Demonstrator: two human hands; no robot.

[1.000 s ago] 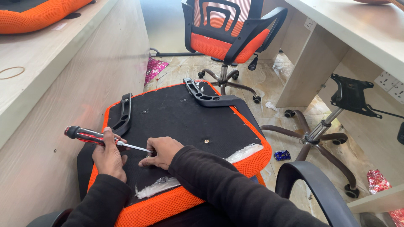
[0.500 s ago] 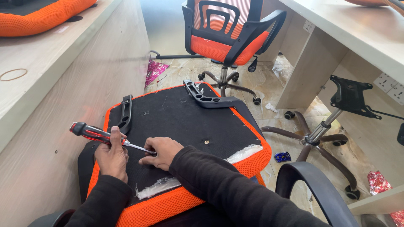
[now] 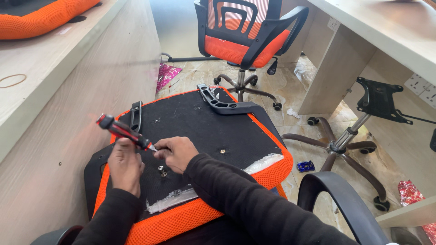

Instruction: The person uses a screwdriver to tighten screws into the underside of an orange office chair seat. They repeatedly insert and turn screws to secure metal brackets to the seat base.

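Steadying a red screwdriver now tilted steeper than a second ago, the left hand is clenched on its shaft while the right hand pinches the tip above a bolt on the upturned seat.

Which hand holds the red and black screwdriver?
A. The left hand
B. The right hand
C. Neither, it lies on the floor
A. The left hand grips the screwdriver by its handle, while the right hand steadies its tip over the upturned seat.
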